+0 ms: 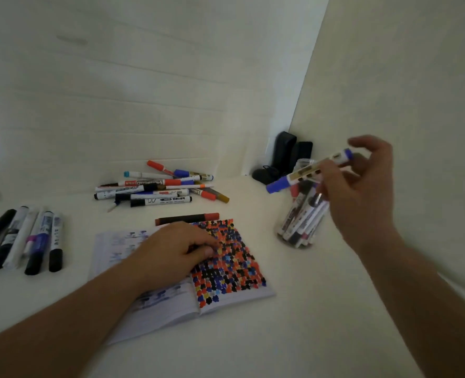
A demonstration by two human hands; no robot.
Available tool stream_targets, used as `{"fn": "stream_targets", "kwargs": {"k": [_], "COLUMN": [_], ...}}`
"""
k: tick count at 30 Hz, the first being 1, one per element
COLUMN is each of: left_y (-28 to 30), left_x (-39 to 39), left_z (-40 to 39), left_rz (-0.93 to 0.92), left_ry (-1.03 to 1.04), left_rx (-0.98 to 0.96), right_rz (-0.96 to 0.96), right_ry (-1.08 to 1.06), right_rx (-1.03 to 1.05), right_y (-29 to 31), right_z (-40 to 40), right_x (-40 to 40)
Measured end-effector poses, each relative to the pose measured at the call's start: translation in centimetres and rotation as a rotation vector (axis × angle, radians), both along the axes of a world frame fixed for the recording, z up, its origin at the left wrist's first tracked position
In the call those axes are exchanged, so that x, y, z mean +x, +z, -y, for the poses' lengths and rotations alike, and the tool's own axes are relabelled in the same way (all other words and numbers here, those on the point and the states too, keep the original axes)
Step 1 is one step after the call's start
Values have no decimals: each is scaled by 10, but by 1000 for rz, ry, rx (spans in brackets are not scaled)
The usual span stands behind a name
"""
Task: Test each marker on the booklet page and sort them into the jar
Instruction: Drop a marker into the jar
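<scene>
An open booklet (pixel 234 291) lies on the white table, its right page covered with red, black and blue marker blots. My left hand (pixel 171 252) rests on the booklet with fingers curled, pressing the pages down. My right hand (pixel 362 197) holds a capped blue marker (pixel 304 173) tilted just above a clear jar (pixel 302 216) that stands at the right with several markers in it. A dark marker with a red cap (pixel 187 218) lies right behind the booklet.
A loose pile of markers (pixel 157 186) sits at the back centre. A row of several markers (pixel 24 238) lies at the left. Dark objects (pixel 285 159) stand in the back corner behind the jar. A wall rises close on the right.
</scene>
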State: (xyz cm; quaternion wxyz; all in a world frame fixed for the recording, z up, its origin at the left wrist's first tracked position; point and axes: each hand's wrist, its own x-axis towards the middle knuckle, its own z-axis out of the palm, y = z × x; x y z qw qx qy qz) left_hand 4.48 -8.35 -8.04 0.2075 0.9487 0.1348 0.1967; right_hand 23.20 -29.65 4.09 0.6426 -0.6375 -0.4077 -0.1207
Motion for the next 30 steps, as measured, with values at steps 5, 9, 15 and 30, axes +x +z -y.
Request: {"fn": "stream_targets", "kwargs": {"k": [5,9,15,30], "left_y": [0,2,-4,3], "left_x": [0,0,0,7], "left_z": [0,2,-2,-66], "left_rz": [-1,4,10,-194], "left_ry": [15,24,42,675], "left_rx": [-15,-20,-4,-90], "right_rz": [173,293,393,419], "right_ry": [-250,-330,-255,-410], "right_rx": [34,-256,-662,-146], "right_y": [59,56,31,-10], "right_z": [15,5,-15,-22], "right_x": [39,60,68,75]}}
